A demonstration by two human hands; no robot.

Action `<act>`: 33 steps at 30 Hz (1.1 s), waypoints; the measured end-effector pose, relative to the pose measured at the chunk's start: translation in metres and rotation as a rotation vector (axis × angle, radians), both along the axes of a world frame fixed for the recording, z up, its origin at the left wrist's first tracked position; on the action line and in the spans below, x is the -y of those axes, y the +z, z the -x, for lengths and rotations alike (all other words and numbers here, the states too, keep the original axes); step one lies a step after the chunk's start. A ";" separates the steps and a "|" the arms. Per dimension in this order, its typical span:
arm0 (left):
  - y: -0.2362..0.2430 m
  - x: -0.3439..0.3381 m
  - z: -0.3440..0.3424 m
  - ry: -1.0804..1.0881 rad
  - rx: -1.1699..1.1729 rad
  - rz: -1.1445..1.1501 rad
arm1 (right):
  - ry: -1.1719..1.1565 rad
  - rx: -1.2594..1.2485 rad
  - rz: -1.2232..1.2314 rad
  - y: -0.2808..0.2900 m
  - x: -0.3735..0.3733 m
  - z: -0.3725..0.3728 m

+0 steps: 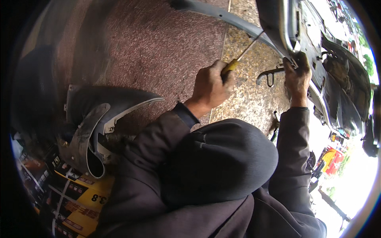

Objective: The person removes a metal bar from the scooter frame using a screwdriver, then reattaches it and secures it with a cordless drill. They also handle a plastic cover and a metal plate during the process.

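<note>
In the upper middle, over a speckled red and yellowish floor (166,47), the left hand (212,85) is curled firmly around a yellow-handled screwdriver (234,63), its fingers closed on the grip. The thin shaft slants up and right across a long, curved grey strip (222,16) toward a dark panel (273,20); whether the tip touches is unclear. To the right, the right hand (298,81) is at the edge of a large panelled body (311,31), thumb and bent fingers slightly apart; I cannot tell whether they grip the edge or only rest there. Just left of those fingers is a dark curved lever (265,74) with a wire loop. At left lies a dark, curved plastic piece (85,127), near yellow-and-black boxes (79,206). Dark sleeves (291,146) cover both arms.
</note>
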State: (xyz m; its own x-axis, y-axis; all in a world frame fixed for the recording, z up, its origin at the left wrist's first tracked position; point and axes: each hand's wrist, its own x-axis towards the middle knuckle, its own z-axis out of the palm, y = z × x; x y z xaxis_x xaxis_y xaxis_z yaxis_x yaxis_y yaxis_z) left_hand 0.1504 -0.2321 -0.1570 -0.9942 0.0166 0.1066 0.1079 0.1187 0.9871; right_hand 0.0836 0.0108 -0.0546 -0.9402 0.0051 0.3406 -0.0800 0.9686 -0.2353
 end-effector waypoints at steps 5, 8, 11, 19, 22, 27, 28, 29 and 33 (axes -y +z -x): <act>-0.013 -0.002 -0.025 -0.112 0.314 -0.229 | 0.069 -0.025 0.029 0.007 -0.016 -0.012; -0.016 0.004 -0.038 -0.201 0.536 -0.325 | 0.098 -0.107 0.052 0.007 -0.010 -0.025; -0.012 0.007 -0.044 -0.284 0.685 -0.273 | 0.056 -0.265 0.130 -0.004 0.011 -0.053; 0.000 -0.022 -0.045 -0.692 0.715 -0.266 | -0.246 0.696 1.254 -0.095 0.062 -0.144; 0.003 -0.030 -0.038 -0.603 0.635 0.060 | -0.345 0.644 1.242 -0.109 0.047 -0.149; 0.037 -0.033 0.003 -0.593 0.305 0.164 | -0.091 0.602 0.547 -0.079 -0.020 -0.131; 0.049 -0.040 0.013 -0.590 0.293 0.082 | 0.057 0.671 0.457 -0.066 -0.041 -0.124; 0.063 -0.045 0.025 -0.617 0.192 0.052 | 0.177 0.777 0.346 -0.051 -0.064 -0.117; 0.119 -0.086 0.060 -0.560 -0.146 -0.011 | 0.228 0.986 0.035 0.001 -0.147 -0.118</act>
State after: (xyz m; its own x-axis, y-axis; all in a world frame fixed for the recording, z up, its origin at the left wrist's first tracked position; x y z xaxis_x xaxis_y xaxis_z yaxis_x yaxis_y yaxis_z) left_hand 0.0904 -0.1458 -0.0385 -0.8089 0.5342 0.2456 0.2867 -0.0062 0.9580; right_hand 0.2011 0.1578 -0.0540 -0.7819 -0.2145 -0.5853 -0.0166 0.9458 -0.3244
